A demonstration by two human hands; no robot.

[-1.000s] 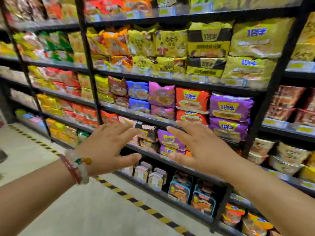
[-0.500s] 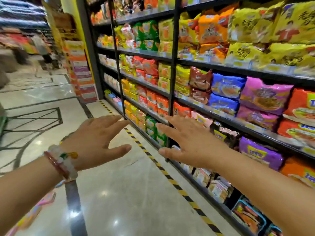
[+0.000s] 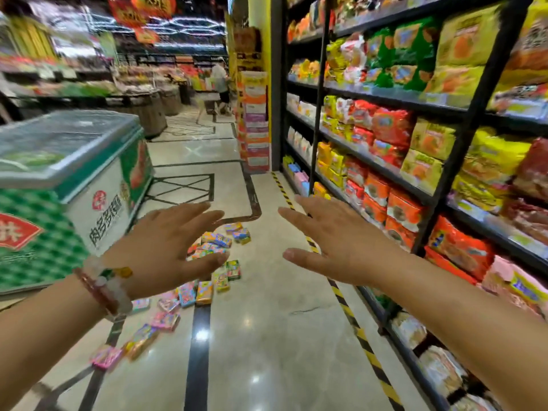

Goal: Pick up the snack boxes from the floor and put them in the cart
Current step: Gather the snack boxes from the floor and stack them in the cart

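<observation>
Nothing is held: both hands are spread wide, fingers straight, the left hand (image 3: 166,247) and the right hand (image 3: 338,244) raised side by side above the aisle, well apart from anything on the ground. A beaded bracelet (image 3: 103,287) is worn on the left wrist. The snack boxes (image 3: 204,271) are scattered on the polished floor (image 3: 281,336) in a loose trail, from a cluster beyond the left fingertips down to pink packs near the lower left; some are hidden behind the left hand, so their count cannot be told. No cart is seen in view, so it is judged to lie outside the frame. The open posture is judged to suit a reach not yet begun, both palms readied over the pile. The aisle is bounded on the left by a chest freezer (image 3: 68,185) and on the right by noodle shelves (image 3: 415,161), whose foot is marked by a yellow-and-black hazard strip (image 3: 350,315). Between them bare floor is left to the right of the boxes, room enough, probably, for crouching and gathering.
</observation>
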